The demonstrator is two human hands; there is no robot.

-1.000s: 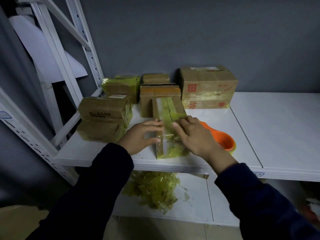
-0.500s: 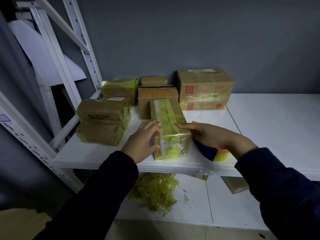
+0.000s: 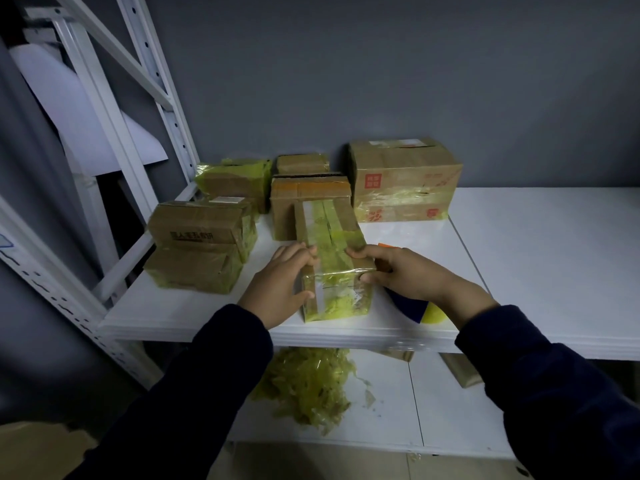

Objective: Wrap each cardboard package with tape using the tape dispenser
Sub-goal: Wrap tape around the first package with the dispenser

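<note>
Package sits centre at the shelf's near edge, wound in yellowish tape. I see the left hand still gripping its left side, thumb on the near face. The right hand, flat on top a second ago, now pinches the right top corner. The dispenser, then orange side up, shows blue under that wrist. Other boxes stand far behind.

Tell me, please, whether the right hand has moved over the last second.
Yes. The right hand has slid rightward, off the top of the front package to its near right corner, closer to the seam in the white shelf.
</note>
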